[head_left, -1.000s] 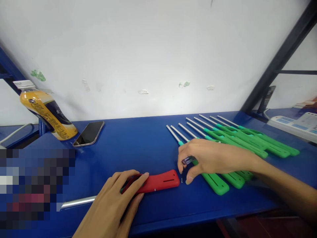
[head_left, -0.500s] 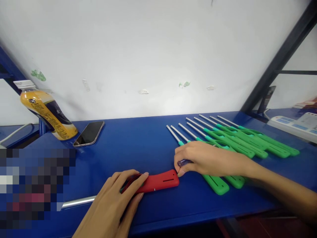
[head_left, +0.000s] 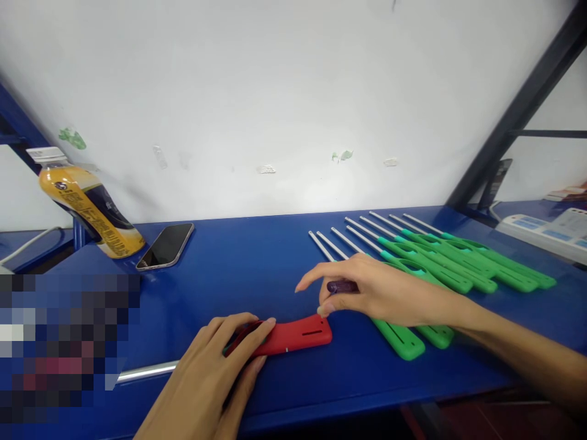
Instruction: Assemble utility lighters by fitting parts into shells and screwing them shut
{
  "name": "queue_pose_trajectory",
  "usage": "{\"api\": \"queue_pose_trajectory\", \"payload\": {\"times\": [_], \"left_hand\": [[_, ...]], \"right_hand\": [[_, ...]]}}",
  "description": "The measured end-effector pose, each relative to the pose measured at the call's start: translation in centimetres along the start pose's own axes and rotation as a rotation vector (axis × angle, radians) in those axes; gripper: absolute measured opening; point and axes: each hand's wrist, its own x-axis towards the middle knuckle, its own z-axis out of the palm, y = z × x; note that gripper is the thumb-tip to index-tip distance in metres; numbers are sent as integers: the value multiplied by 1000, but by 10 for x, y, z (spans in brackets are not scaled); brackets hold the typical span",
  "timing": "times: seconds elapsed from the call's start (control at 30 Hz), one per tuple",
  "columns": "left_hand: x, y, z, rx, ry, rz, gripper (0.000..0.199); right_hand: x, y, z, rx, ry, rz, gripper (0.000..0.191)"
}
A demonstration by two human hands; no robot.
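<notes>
My left hand (head_left: 215, 360) is closed around the trigger area of a red long-neck lighter (head_left: 298, 335), which lies on the blue table. Its silver metal tube (head_left: 149, 371) sticks out to the left from under that hand. In the curled fingers of my right hand (head_left: 367, 290) is a small tool with a dark purple handle (head_left: 342, 286); its other end is hidden. The right index finger stretches out to the left, over the table. My right thumb tip is at the slotted end of the red lighter; whether it touches I cannot tell.
Several green long-neck lighters (head_left: 481, 263) lie in a row on the blue table (head_left: 243, 263), some partly under my right forearm. A black phone (head_left: 166, 245) and a yellow drink bottle (head_left: 94, 211) are at the left. A white wall (head_left: 293, 110) stands behind.
My right index finger has straightened out to the left, and the right thumb tip has moved slightly up and left onto the lighter's end. My left hand and the red lighter stay put.
</notes>
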Motion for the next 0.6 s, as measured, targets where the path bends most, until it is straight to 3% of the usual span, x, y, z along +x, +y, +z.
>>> {"api": "queue_pose_trajectory", "payload": {"times": [0.27, 0.6], "left_hand": [[0, 0, 0, 4, 8, 6, 47], [2, 0, -1, 32, 5, 18, 48]], "right_hand": [[1, 5, -2, -72, 40, -1, 14], [5, 6, 2, -132, -3, -68, 12]]}}
